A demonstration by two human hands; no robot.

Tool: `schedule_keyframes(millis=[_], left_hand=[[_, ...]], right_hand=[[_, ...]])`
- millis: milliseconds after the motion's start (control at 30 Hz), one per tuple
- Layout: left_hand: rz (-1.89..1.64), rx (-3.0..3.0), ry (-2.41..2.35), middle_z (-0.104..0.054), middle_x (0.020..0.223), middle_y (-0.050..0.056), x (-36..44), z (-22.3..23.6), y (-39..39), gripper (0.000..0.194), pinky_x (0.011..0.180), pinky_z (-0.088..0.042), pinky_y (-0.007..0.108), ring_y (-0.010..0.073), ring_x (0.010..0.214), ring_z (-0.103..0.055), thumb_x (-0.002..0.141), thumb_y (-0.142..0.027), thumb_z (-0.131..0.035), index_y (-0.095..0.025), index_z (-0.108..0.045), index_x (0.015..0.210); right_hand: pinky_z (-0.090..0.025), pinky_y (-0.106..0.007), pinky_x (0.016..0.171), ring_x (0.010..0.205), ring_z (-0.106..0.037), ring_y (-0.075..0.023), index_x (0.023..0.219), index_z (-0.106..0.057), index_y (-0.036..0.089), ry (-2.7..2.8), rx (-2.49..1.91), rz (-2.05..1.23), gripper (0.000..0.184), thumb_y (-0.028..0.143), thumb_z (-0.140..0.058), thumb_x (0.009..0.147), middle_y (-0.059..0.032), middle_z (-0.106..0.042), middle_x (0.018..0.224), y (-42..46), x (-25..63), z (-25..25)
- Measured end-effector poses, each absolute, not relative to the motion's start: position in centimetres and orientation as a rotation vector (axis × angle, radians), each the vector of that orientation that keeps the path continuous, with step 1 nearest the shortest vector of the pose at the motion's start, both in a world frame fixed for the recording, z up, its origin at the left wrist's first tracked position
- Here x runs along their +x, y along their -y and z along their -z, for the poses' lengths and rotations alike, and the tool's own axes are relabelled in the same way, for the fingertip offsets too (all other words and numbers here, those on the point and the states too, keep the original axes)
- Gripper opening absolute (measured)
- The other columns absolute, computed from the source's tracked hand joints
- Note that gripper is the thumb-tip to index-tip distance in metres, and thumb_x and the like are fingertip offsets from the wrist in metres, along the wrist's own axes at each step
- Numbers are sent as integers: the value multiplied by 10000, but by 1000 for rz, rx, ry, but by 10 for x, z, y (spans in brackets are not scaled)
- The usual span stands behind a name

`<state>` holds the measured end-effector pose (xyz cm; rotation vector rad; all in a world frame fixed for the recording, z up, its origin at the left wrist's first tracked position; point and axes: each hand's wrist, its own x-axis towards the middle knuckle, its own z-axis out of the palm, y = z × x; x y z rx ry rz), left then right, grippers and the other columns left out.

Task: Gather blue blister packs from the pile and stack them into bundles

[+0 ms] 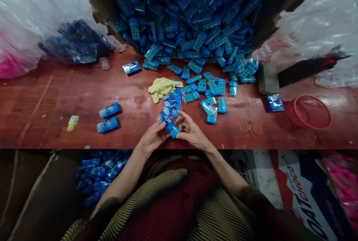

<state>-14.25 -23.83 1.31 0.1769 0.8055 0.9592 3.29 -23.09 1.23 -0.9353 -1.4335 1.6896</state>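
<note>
Both hands meet over the near edge of a red wooden table point(56, 95). My left hand point(152, 136) and my right hand point(188, 131) are closed together on a rolled stack of blue packets point(169, 125). Just beyond it lies a flat stack of blue packets point(172, 105) beside a yellow cloth point(163, 87). Two finished blue rolls point(109, 110) point(107, 125) lie to the left. A big pile of loose blue packets point(192, 21) spills from a dark box at the back.
A red mesh basket point(310, 111) sits at the right, with a hammer point(282, 75) behind it. Clear plastic bags stand at the back left point(33, 21) and right point(321, 21). A box of blue rolls point(100, 177) is below the table's left side. Rubber bands point(250, 127) lie near the basket.
</note>
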Motion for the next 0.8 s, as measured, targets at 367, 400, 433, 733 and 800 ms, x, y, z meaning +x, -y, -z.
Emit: schedule_keyframes(millis=[367, 400, 433, 733, 800], left_hand=[[-797, 274, -673, -713, 940, 113, -143, -6, 238, 337, 744, -555, 304, 256, 947, -671, 721, -218, -701, -126, -622, 1035], [-820, 265, -676, -713, 944, 103, -141, -6, 239, 334, 765, -552, 311, 249, 947, -671, 723, -209, -698, -134, -621, 1039], [-841, 259, -681, -712, 950, 92, -140, -8, 240, 336, 787, -547, 320, 242, 946, -671, 726, -199, -694, -145, -619, 1049], [-820, 299, -660, -711, 817, 59, -132, -26, 241, 329, 626, -514, 236, 167, 717, -669, 666, -268, -763, -133, -656, 946], [-804, 293, -661, -700, 754, 43, -129, -28, 242, 327, 604, -502, 212, 139, 667, -652, 644, -283, -785, -124, -665, 903]], right_hand=[[-336, -456, 1078, 1315, -365, -267, 1428, -266, 403, 1574, -775, -1756, 970, 407, -805, 621, -17, -355, 1451, 222, 43, -20], [-333, -457, 1081, 1319, -363, -268, 1421, -289, 399, 1570, -771, -1767, 948, 408, -803, 625, -16, -359, 1453, 222, 43, -19], [-330, -459, 1083, 1320, -365, -269, 1414, -309, 396, 1562, -767, -1778, 924, 410, -798, 631, -15, -365, 1451, 222, 43, -18], [-385, -449, 1050, 1312, -379, -258, 1381, -367, 411, 1355, -650, -1920, 802, 390, -765, 685, 5, -355, 1455, 225, 42, -14], [-421, -444, 1016, 1267, -426, -250, 1373, -382, 405, 1292, -644, -1957, 784, 392, -762, 688, -4, -414, 1398, 226, 42, -15]])
